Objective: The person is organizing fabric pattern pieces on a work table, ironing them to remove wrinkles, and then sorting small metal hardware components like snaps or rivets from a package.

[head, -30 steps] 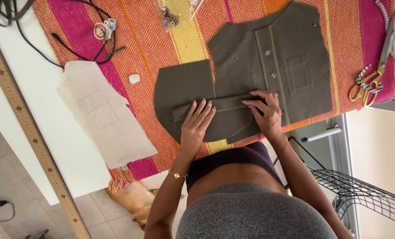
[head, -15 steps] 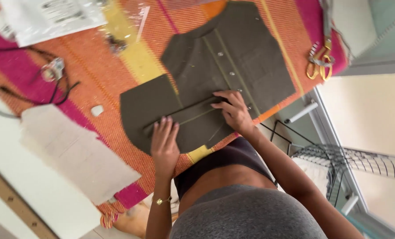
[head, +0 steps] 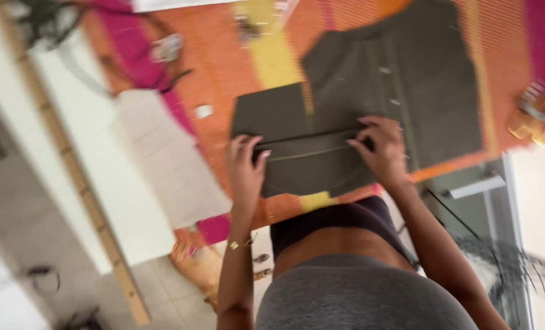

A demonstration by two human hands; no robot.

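A dark olive garment (head: 407, 79) with a button placket lies on a striped orange, pink and yellow cloth (head: 223, 67). A folded olive sleeve piece (head: 309, 162) lies across its near edge. My left hand (head: 245, 168) grips the left end of the folded piece, fingers curled over its upper edge. My right hand (head: 379, 146) pinches the right end of the same fold, next to the placket. The frame is blurred by motion.
A pale paper pattern piece (head: 165, 162) lies left of the fabric, partly on a white table (head: 95, 159). A long wooden ruler (head: 77, 183) runs along the table edge. Gold-handled scissors (head: 532, 119) sit at the right. Black cords (head: 46, 18) lie top left. A wire mesh form (head: 523, 269) stands lower right.
The view has swung and come closer. Both hands went from lying flat on the folded olive piece to curling around its upper edge at either end.
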